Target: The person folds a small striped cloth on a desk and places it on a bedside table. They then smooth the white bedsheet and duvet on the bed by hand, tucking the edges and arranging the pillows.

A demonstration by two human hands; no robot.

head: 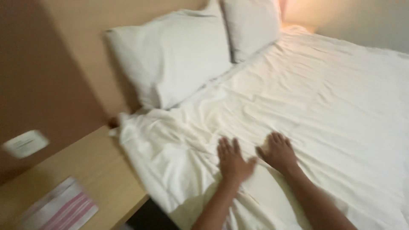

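Head view, lower centre: left hand [232, 159] and right hand [279, 151] side by side, both flat with fingers spread, pressing on the rumpled white sheet [324, 106] of the bed and gripping nothing. Smoothing apparently in hand, with creases toward the lower-left corner calling for outward strokes next. Two white pillows [179, 55] at upper centre; on the wooden bench [93, 170] at lower left, a flat pink-and-white striped packet [64, 208] and a blurred white rectangular label [25, 144] on the wall above.

Tan wall [55, 64] behind a wooden bedside table [98, 170] — warm lamplight glows at the far corner [298, 15].
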